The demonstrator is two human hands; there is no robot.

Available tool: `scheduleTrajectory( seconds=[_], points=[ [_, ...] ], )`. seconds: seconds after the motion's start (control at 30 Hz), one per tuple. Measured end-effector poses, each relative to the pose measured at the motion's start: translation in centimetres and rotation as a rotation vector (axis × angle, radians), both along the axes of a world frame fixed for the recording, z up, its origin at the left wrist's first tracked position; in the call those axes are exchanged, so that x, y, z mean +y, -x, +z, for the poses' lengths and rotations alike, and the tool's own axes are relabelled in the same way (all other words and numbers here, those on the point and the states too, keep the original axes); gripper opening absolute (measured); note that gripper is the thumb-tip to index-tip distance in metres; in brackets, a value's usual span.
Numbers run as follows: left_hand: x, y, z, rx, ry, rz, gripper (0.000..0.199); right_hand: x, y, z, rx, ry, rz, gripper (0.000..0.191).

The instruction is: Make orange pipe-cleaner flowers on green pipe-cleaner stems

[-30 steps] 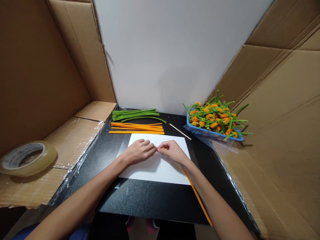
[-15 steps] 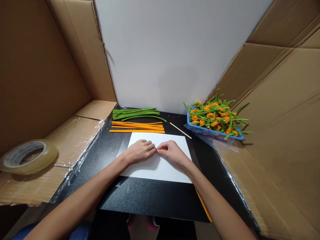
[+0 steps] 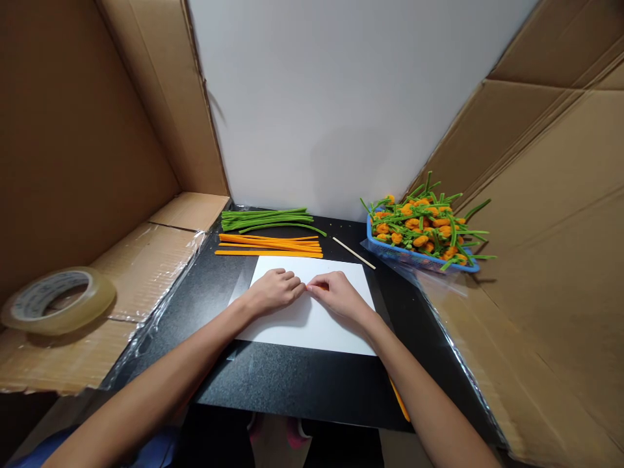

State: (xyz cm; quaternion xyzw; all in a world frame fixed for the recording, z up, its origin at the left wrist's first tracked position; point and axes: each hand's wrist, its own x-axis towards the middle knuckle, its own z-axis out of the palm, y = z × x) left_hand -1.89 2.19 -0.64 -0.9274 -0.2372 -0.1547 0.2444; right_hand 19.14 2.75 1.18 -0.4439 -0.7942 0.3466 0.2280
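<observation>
Over the white sheet, my left hand and my right hand meet at the fingertips. My right hand is pinched on an orange pipe cleaner, whose far part runs under my right forearm to the table's front edge. My left fingers are curled at its tip, and what they grip is mostly hidden. Behind the sheet lie orange pipe cleaners and green pipe cleaners. A thin wooden stick rests to their right.
A blue basket full of orange and green pipe-cleaner pieces stands at the back right. A roll of clear tape lies on cardboard at the left. Cardboard walls flank the black table.
The orange pipe cleaner shows less beside my right forearm, and its end has shifted slightly. My hands stay together at nearly the same spot. The view has moved slightly.
</observation>
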Motion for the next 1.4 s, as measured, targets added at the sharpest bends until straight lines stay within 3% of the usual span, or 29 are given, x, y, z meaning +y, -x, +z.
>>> scheduleTrajectory(
  seconds=[0.2, 0.5, 0.8, 1.07, 1.2, 1.4],
  points=[
    [-0.1, -0.2, -0.2, -0.053, 0.001, 0.009, 0.017, 0.0, 0.0, 0.3, 0.018, -0.009, 0.007, 0.022],
    [0.0, -0.3, -0.7, -0.124, -0.007, 0.004, 0.017, 0.7, -0.6, -0.2, 0.137, 0.15, 0.022, 0.022],
    [-0.8, -0.5, 0.9, -0.108, -0.134, -0.07, 0.018, 0.6, -0.7, 0.4, 0.365, 0.491, -0.059, 0.017],
    [-0.4, -0.2, 1.2, -0.048, -0.065, -0.04, 0.011, 0.7, -0.8, 0.6, 0.403, 0.467, -0.136, 0.013],
    [-0.3, -0.1, 0.9, -0.07, 0.011, 0.008, 0.013, 0.5, -0.7, 0.5, 0.401, 0.454, -0.09, 0.017],
    [-0.6, -0.2, 1.1, -0.086, -0.047, -0.028, 0.018, 0.5, -0.7, 0.5, 0.343, 0.594, -0.023, 0.019]
  ],
)
